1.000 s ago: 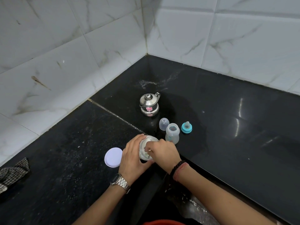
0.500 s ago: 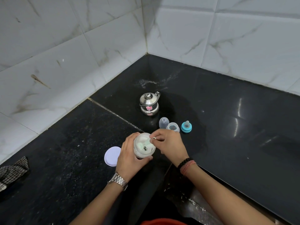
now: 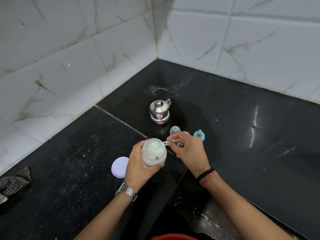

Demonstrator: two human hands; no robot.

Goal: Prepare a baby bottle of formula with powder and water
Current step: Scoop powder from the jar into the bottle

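I'm seeing a black stone counter running into a corner of white marble-look wall tiles, one with a brown streak. At the far left edge, a crumpled checked cloth lies on the counter. A whitish smear marks the stone near the corner.

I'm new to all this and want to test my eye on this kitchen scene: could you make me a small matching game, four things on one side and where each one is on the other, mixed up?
Things:
1. powder jar
2. green scoop
3. white lid
4. steel kettle

Places:
A. flat on the counter, just beside the left hand
B. standing alone towards the tiled corner
C. gripped in the left hand
D. pinched by the right hand, its bowl at the jar's mouth

Pairs: 1-C, 2-D, 3-A, 4-B
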